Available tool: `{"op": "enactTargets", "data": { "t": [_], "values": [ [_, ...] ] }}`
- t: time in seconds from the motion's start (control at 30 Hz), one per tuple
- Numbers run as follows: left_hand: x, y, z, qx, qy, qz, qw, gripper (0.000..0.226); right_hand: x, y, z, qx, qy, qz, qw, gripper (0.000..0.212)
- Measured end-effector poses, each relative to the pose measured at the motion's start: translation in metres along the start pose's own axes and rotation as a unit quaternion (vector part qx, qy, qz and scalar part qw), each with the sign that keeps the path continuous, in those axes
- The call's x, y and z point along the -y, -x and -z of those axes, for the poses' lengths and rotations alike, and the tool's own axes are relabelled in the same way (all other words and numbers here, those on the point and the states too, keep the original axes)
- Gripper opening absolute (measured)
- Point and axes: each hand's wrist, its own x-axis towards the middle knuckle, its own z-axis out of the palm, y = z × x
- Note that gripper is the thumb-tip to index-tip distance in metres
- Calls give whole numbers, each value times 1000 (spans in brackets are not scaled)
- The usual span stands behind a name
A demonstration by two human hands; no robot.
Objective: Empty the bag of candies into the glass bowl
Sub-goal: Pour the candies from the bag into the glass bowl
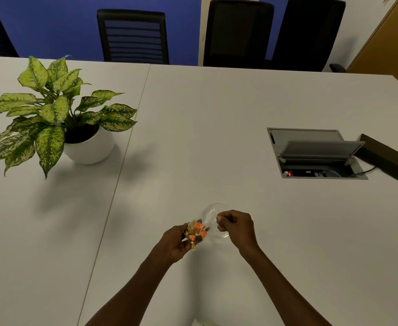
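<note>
A small clear bag of candies point(198, 231), with orange and dark pieces and a gold tie, is held just above the white table. My left hand point(175, 245) grips its bunched lower end. My right hand point(237, 228) pinches the clear upper part of the bag. The glass bowl point(217, 207) stands on the table right behind the bag and between my hands; only its far rim and part of its wall show, the rest is hidden by the bag and my right hand.
A potted plant point(59, 118) in a white pot stands at the far left. An open cable hatch point(315, 154) and a dark box point(388, 157) lie at the right. Black chairs point(133, 36) line the far table edge.
</note>
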Motion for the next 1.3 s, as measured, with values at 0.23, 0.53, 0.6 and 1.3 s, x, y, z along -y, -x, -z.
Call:
{"op": "enactTargets", "data": {
  "t": [0.23, 0.53, 0.6, 1.3],
  "values": [
    [9, -5, -12, -39, -30, -10, 999, 22, -30, -13, 11, -12, 3, -65, 998, 15],
    [8, 2, -31, -43, -50, -63, 996, 32, -54, -33, 16, -10, -36, -124, 992, 10],
    [7, 4, -34, -43, -63, -74, 994, 32, -57, -36, 16, -8, -41, -134, 990, 13],
    [5, 19, -63, -81, -95, -143, 982, 17, -64, -40, 18, -7, -70, -140, 988, 18]
  ]
}}
